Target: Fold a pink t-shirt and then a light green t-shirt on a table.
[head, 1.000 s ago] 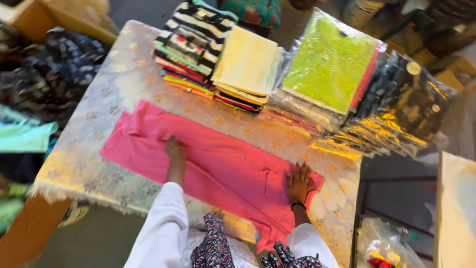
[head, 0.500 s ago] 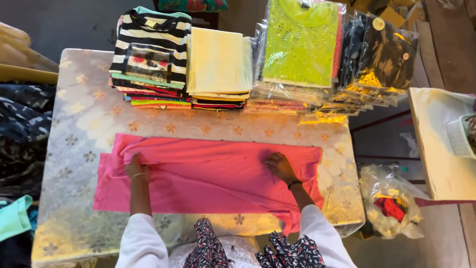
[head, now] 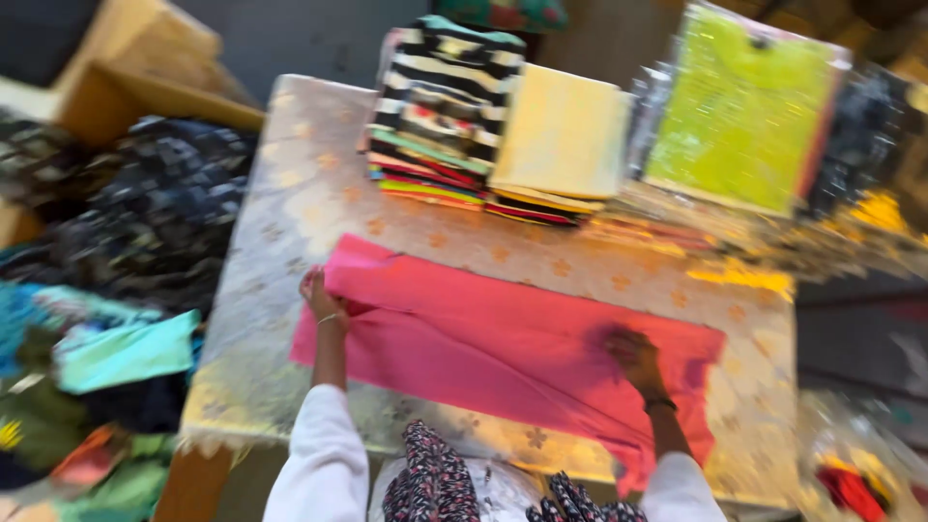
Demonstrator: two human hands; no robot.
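Pink cloth [head: 503, 338] is soft and thin, spread flat across the shiny floral-patterned table [head: 290, 222]. Left hand [head: 321, 292] pinches its folded left edge, right hand [head: 633, 356] presses flat on it, fingers spread. Behind: a striped folded stack [head: 440, 106], a cream one [head: 561, 145], and a lime garment in a glossy plastic bag [head: 739, 111].

A floral-clothed table [head: 290, 203] stands on a dark floor [head: 290, 39].

Hands: two, left hand [head: 323, 293] and right hand [head: 633, 353], both pressed on the cloth.
Pink garment [head: 503, 343]: one, under both hands.
Folded clothing stacks beyond the hands: two, a striped stack [head: 440, 106] and a cream-topped stack [head: 563, 145].
Bagged lime-green garment [head: 739, 111]: one, beyond the right hand.
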